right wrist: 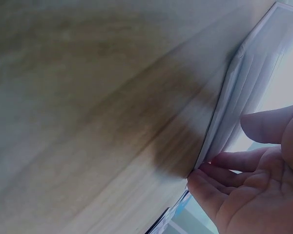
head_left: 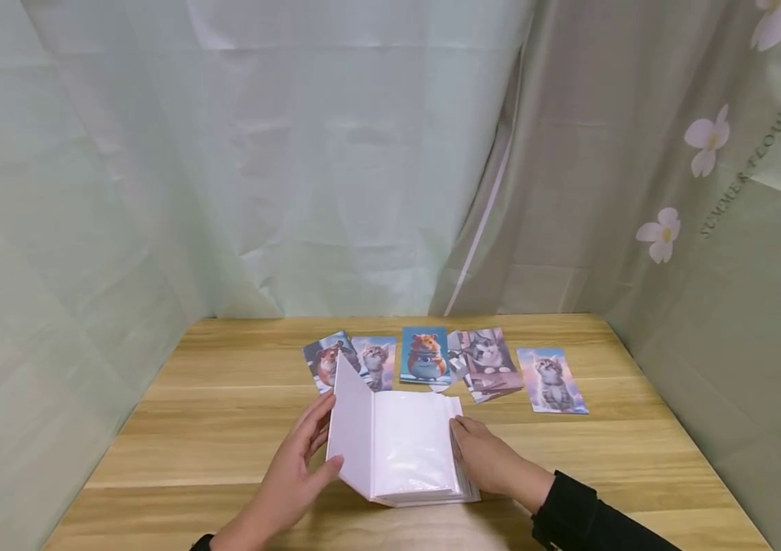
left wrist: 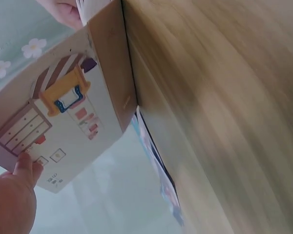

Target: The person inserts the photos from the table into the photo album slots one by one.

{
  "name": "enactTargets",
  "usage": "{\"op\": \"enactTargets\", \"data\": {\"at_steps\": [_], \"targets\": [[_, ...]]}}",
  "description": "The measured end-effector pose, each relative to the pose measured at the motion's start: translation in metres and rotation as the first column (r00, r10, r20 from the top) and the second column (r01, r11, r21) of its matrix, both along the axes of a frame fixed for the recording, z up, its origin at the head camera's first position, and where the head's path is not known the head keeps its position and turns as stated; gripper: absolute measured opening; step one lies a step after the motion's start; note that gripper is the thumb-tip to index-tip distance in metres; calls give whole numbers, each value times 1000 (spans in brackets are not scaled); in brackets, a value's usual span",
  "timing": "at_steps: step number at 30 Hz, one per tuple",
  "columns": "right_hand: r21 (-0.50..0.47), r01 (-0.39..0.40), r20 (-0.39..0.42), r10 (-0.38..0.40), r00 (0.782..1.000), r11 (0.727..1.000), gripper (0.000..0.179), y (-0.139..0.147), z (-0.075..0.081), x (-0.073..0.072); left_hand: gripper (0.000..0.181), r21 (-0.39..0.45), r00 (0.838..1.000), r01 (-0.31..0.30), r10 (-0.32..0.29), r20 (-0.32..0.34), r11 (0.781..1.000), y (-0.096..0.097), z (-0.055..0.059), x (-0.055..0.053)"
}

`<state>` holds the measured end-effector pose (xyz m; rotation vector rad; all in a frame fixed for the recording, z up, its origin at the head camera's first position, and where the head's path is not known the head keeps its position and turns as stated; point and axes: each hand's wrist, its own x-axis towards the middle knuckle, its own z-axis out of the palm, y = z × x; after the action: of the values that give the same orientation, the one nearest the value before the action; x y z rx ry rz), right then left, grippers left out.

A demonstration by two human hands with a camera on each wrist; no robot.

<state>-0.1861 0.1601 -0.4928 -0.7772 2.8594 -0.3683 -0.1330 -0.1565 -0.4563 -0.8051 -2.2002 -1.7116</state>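
A small photo album (head_left: 414, 444) lies on the table with its front cover (head_left: 351, 436) raised steeply, showing blank white pages with clear sleeves. My left hand (head_left: 297, 459) holds the free edge of that cover. In the left wrist view, the cover's outer side (left wrist: 63, 112) bears a printed drawing of furniture, and fingertips of the left hand (left wrist: 12, 204) touch it. My right hand (head_left: 494, 457) is at the right edge of the page stack. The right wrist view shows that hand (right wrist: 254, 180) with bent fingers at the album's edge and the thumb beside the pages (right wrist: 249, 83).
Behind the album lie picture cards: a hamster card (head_left: 425, 356), a kitten card (head_left: 552, 380) at the right, a grey cat card (head_left: 490, 356) overlapping others, and two more cards (head_left: 375, 358) at the left. Pale curtains (head_left: 335, 168) enclose the wooden table (head_left: 211, 428).
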Motion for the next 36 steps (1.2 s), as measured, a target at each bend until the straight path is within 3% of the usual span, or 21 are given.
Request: {"op": "enactTargets", "data": {"at_steps": [5, 10, 15, 19, 23, 28, 32, 36], "targets": [[-2, -10, 6, 10, 1000, 1000, 50, 1, 0, 1, 70, 39, 1000, 24, -24, 7, 999, -7, 0, 0], [-9, -4, -2, 4, 1000, 1000, 50, 1, 0, 2, 65, 56, 998, -14, 11, 55, 998, -13, -2, -1], [-12, 4, -18, -4, 1000, 1000, 49, 0, -1, 2, 67, 133, 987, -65, 45, 152, 989, -20, -5, -4], [-17, 6, -18, -7, 1000, 1000, 49, 0, -2, 2, 71, 201, 968, -99, 48, 245, 975, -24, -7, -6], [-21, 8, -16, -8, 1000, 1000, 50, 0, -4, 2, 69, 198, 934, -169, 92, 346, 966, -28, -8, -7], [-17, -5, -24, 5, 1000, 1000, 50, 2, -5, 3, 63, 113, 865, -281, 200, 460, 953, -32, -8, -7], [-2, -28, -45, 28, 999, 1000, 49, 2, -4, 2, 60, 2, 809, -351, 302, 504, 937, -34, -12, -9], [10, -26, -44, 26, 999, 1000, 50, 1, -3, 1, 59, -100, 777, -366, 363, 515, 925, -39, -20, -14]]}}
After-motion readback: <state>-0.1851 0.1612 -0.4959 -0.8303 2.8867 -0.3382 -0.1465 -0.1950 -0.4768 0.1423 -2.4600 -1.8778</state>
